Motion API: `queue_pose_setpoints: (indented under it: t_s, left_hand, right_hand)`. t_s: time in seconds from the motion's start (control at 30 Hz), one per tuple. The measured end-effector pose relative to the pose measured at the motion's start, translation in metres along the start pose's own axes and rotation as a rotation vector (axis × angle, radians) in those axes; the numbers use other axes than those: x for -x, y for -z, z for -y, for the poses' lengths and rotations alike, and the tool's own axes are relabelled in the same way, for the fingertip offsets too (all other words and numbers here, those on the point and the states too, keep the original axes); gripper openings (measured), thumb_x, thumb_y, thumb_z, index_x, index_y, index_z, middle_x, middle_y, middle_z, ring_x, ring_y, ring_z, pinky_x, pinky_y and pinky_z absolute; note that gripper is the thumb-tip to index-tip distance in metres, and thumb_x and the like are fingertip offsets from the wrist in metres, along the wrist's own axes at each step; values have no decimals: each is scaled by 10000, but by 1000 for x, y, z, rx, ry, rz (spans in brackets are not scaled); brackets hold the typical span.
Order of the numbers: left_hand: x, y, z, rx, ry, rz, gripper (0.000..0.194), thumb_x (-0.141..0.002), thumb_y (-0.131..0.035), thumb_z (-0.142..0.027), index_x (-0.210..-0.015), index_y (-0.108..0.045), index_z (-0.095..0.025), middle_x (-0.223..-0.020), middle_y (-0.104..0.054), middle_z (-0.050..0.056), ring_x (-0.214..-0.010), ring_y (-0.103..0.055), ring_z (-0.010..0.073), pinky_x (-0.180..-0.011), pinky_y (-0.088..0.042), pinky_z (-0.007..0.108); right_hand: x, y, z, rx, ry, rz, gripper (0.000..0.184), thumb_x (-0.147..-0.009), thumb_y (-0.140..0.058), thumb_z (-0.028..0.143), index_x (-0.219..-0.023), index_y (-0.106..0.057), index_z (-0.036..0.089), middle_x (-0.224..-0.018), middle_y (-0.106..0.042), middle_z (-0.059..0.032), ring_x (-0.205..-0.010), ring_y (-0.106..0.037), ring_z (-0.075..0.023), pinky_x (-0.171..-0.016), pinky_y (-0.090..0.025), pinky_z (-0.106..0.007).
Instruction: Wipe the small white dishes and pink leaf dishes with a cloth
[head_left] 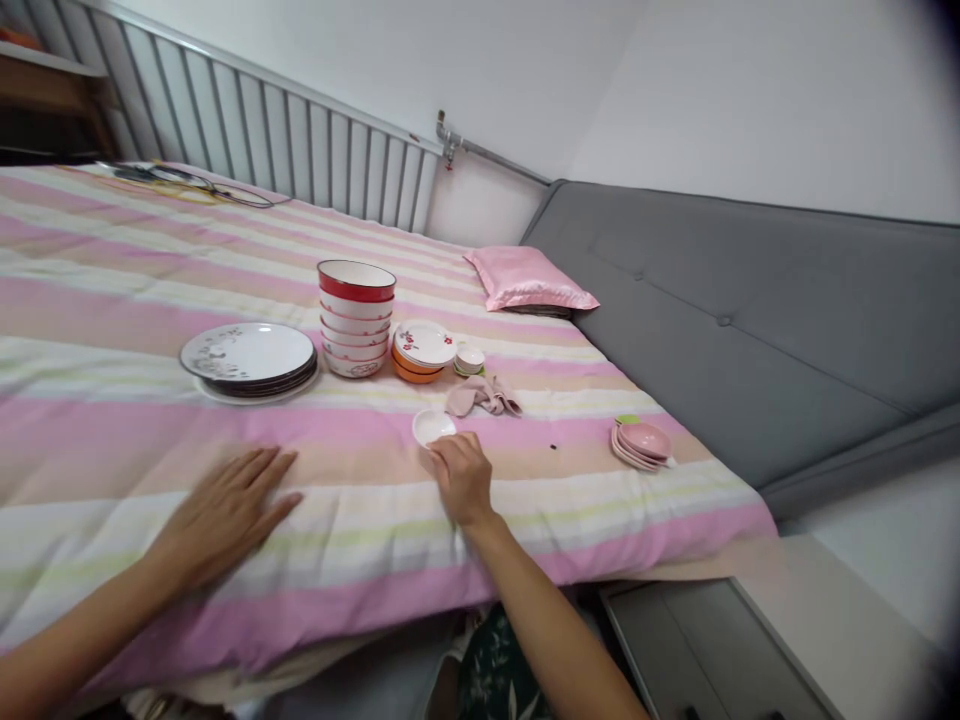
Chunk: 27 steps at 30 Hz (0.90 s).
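Observation:
My right hand [462, 478] pinches the near rim of a small white bowl [432, 425] on the striped bedspread [360, 520]. Flat on the cloth to the left lies my left hand [232, 510], fingers stretched out and nothing in them. Just beyond the small bowl is a crumpled pinkish cloth [480, 396]. Behind it stand tiny white dishes [470, 357] and a stack of flowered plates [424, 342] on orange bowls [414, 370]. A tall stack of bowls [355, 325], the top one red-rimmed, rises left of these. Farther left are stacked dinner plates [251, 355].
Pink dishes [643, 443] with a green piece sit at the right of the bed. A pink pillow [529, 278] rests by the grey headboard [720, 300]. Cables [187, 185] lie at the far left, before a white radiator [300, 135]. A grey cabinet [712, 650] stands below.

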<state>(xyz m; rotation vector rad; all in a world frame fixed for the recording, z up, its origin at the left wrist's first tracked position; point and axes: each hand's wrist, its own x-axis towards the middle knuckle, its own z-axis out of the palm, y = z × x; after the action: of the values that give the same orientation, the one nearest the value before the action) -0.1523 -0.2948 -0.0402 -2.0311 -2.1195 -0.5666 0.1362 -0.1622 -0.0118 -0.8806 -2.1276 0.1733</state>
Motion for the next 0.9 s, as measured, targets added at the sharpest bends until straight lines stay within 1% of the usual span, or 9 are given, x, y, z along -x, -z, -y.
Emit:
queue_pose_setpoints:
  t_s: [0.1,0.17,0.23,0.3,0.47,0.6,0.73,0.8,0.9]
  left_hand:
    - [40,15,9,-33,-95,31,484,-834,-332,-477,-1249,-482,-278,-1390,-455,2,-1317,-346,261,-1091,-221,496]
    - [54,20,3,-89,-29,-26,553,-837,-350,-468,-1327,-397,-217,-1416,-416,69,-1331,-320,267,-1097,-201,497]
    - [58,23,-6,-133,56,-79,601,-839,-365,-455,-1346,-382,-132,-1423,-385,156,-1328,-317,304,-1093,-197,498]
    - [57,24,-12,-118,61,-71,591,-835,-378,-458,-1328,-416,-132,-1406,-410,161,-1318,-331,314,-1086,-212,493]
    - [57,27,-15,-157,82,-57,566,-857,-345,-453,-1328,-417,-147,-1383,-442,155,-1311,-344,302,-1077,-224,477]
    - [60,28,-16,-148,97,-65,562,-861,-348,-447,-1333,-408,-148,-1387,-436,153,-1312,-340,304,-1074,-220,478]
    - [62,30,-17,-128,97,-66,561,-860,-345,-453,-1311,-437,-131,-1377,-445,167,-1302,-354,308,-1078,-211,469]
    - [62,30,-17,-119,104,-69,563,-860,-338,-457,-1309,-438,-134,-1377,-446,162,-1302,-355,304,-1082,-202,463]
    - [62,30,-17,-112,107,-83,566,-864,-334,-455,-1313,-432,-124,-1379,-441,165,-1308,-347,297,-1088,-191,450]
  right_hand:
    - [-1,-23,24,19,0,56,107,-860,-525,218,-867,-631,228,-855,-648,-32,-895,-500,-199,-792,-422,-306]
    - [3,-34,31,22,-17,67,102,-850,-527,211,-855,-629,222,-843,-642,-40,-875,-504,-201,-774,-429,-310]
    - [8,-41,33,19,-31,69,87,-832,-543,209,-859,-625,216,-845,-639,-38,-863,-509,-194,-776,-433,-307]
    - [13,-43,33,18,-45,61,144,-800,-584,239,-938,-611,206,-949,-632,-50,-929,-500,-198,-822,-426,-317]
    - [18,-42,37,15,-98,10,438,-732,-641,395,-1087,-535,162,-1098,-579,-100,-1035,-467,-222,-906,-390,-349]
    - [18,-45,39,64,-278,-102,405,-801,-526,438,-1093,-502,157,-1117,-561,-118,-1046,-466,-230,-910,-366,-361]
    - [12,-48,37,182,-525,-210,364,-888,-352,354,-1128,-467,105,-1136,-528,-207,-1067,-443,-301,-894,-325,-459]
    - [9,-49,36,241,-635,-224,370,-893,-335,323,-1151,-458,88,-1170,-505,-240,-1105,-423,-324,-906,-304,-485]
    - [5,-53,36,313,-755,-163,391,-899,-337,325,-1175,-461,76,-1239,-461,-260,-1174,-387,-336,-943,-279,-508]
